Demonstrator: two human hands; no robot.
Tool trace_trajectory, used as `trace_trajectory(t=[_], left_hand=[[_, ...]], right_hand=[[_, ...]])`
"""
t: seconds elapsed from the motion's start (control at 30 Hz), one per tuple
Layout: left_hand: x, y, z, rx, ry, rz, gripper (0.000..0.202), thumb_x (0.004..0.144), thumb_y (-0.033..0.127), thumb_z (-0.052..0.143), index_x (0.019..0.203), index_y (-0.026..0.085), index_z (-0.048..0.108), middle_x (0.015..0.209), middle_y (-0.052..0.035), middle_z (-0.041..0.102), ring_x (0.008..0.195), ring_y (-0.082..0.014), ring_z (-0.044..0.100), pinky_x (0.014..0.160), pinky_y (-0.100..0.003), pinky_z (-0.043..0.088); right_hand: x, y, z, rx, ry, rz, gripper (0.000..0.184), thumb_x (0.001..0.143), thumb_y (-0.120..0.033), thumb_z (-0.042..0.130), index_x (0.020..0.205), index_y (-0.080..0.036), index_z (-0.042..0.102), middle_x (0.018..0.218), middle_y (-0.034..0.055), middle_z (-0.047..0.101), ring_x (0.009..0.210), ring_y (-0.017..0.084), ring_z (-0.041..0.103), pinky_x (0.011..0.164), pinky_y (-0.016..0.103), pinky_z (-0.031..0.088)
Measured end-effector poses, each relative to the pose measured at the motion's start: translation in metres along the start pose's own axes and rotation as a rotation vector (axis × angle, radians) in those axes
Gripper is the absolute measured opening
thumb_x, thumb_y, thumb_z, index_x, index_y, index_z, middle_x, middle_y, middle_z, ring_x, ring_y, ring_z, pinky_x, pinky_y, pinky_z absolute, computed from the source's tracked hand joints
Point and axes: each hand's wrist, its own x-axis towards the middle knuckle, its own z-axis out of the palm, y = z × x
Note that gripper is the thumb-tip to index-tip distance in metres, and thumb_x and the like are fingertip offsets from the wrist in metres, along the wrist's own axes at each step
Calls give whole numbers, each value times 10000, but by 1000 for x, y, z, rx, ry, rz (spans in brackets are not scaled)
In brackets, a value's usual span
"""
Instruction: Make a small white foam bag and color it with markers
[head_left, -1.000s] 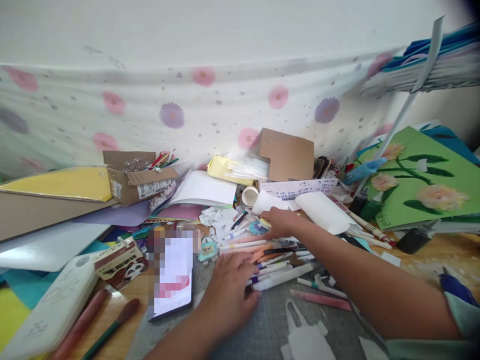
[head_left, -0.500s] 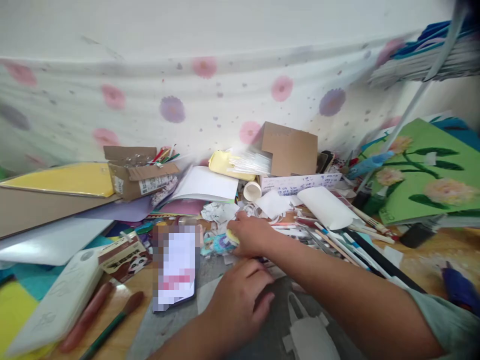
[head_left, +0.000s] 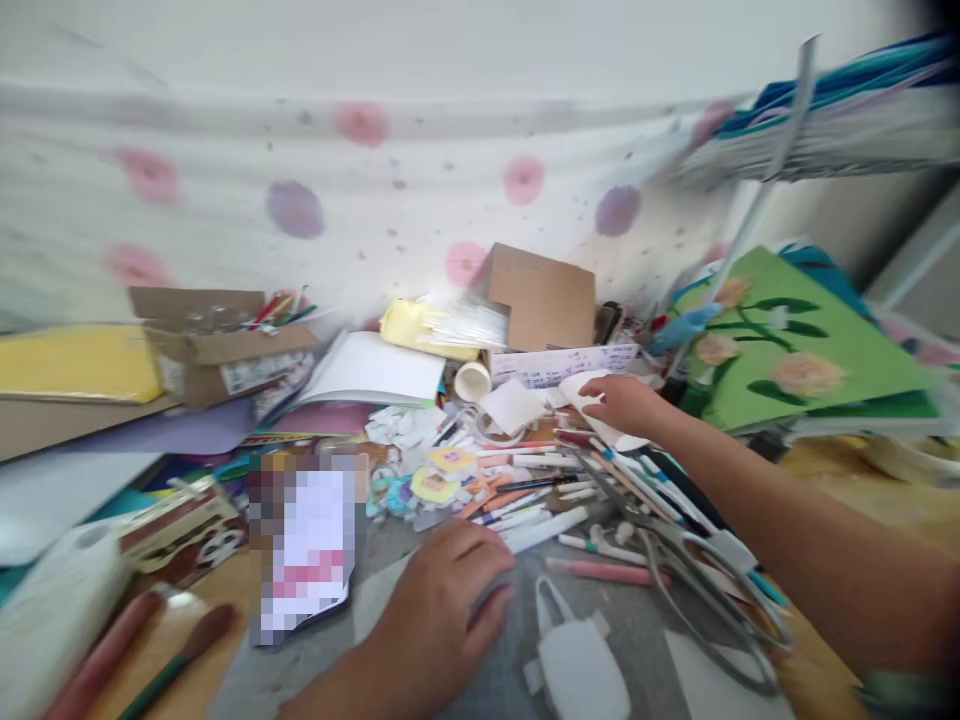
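My left hand (head_left: 439, 610) lies on the grey mat (head_left: 390, 545), its thumb apart from the loosely bent fingers and nothing visible in it. My right hand (head_left: 626, 402) reaches out at the far right with fingers parted, over or against a white curled sheet of paper (head_left: 589, 395); contact is hard to tell. Between the hands spreads a heap of pens (head_left: 536, 490). Yellow paper cut-outs (head_left: 435, 483) lie beyond my left hand. Large grey-handled scissors (head_left: 694, 565) rest below my right forearm. A white bag-shaped paper piece (head_left: 585, 670) sits right of my left hand.
A phone (head_left: 319, 540) lies left of my left hand. Further left are a panda-printed box (head_left: 184, 530) and a green-handled brush (head_left: 176, 660). Behind stand a cardboard box (head_left: 225, 355) and a brown board (head_left: 544, 300). A green flower picture (head_left: 795, 340) leans at right.
My right hand has left the paper cut-outs and moved right to the white curled paper. My left hand stays on the mat. The view has turned right, uncovering pens and scissors.
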Motion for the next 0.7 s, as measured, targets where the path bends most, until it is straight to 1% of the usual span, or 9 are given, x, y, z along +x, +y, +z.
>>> trace_trajectory(t=[0.03, 0.1, 0.17, 0.23, 0.3, 0.4, 0.53, 0.6, 0.7], left_hand=[[0, 3, 0, -15, 2, 5, 168, 824, 134, 551, 955, 195, 637, 955, -55, 672, 900, -201, 611, 824, -344, 498], [1, 5, 0, -9, 20, 18, 150, 811, 136, 561, 929, 180, 643, 934, -60, 677, 881, -203, 606, 829, -353, 489], [2, 5, 1, 5, 35, 35, 147, 811, 142, 562, 924, 164, 653, 912, -67, 685, 858, -200, 610, 830, -349, 485], [2, 5, 2, 8, 28, 66, 135, 801, 141, 557, 883, 151, 663, 876, -73, 692, 823, -193, 617, 797, -324, 492], [2, 4, 4, 27, 10, 102, 138, 790, 138, 542, 826, 150, 675, 826, -76, 697, 783, -195, 622, 747, -309, 501], [2, 3, 5, 37, 41, 143, 183, 775, 141, 533, 852, 162, 698, 914, -96, 729, 875, -232, 649, 809, -341, 505], [0, -2, 9, 23, 144, 101, 340, 770, 143, 524, 1055, 245, 679, 1196, -44, 687, 1063, -251, 631, 951, -392, 462], [0, -4, 10, 44, 164, 51, 411, 780, 135, 505, 1132, 285, 654, 1241, -27, 665, 1068, -256, 635, 980, -421, 443], [3, -1, 10, 51, 121, -75, 509, 793, 135, 489, 1266, 298, 579, 1228, -51, 672, 1030, -262, 652, 971, -438, 449]], right_hand=[[3, -12, 3, 30, 8, -53, 229, 921, -306, 557, 1085, -161, 622, 1105, 73, 645, 936, 192, 635, 824, 405, 525], [10, -54, 10, 106, 26, -216, 181, 928, -253, 540, 1027, -160, 659, 1048, 67, 684, 925, 181, 644, 834, 381, 514], [17, -111, 14, 183, 16, -434, 230, 929, -156, 493, 1020, -182, 703, 1052, 51, 718, 971, 168, 641, 853, 293, 490], [24, -172, 17, 218, -23, -655, 268, 905, -104, 509, 1054, -207, 706, 1125, 27, 706, 1036, 165, 624, 885, 267, 466], [34, -228, 20, 201, -80, -831, 255, 884, -96, 549, 1062, -210, 693, 1141, 21, 691, 1052, 173, 616, 898, 296, 469], [51, -291, 24, 80, -161, -956, 255, 906, -265, 583, 1134, -154, 611, 1157, 77, 636, 1000, 210, 627, 850, 422, 515], [76, -330, 26, -123, -208, -958, 286, 914, -302, 571, 1159, -156, 585, 1147, 80, 618, 957, 205, 630, 802, 405, 537], [85, -338, 29, -194, -204, -958, 291, 913, -302, 573, 1166, -160, 582, 1159, 80, 613, 969, 210, 627, 807, 406, 535], [93, -342, 40, -252, -167, -993, 290, 915, -302, 569, 1170, -165, 581, 1181, 84, 605, 993, 215, 618, 829, 419, 527]])
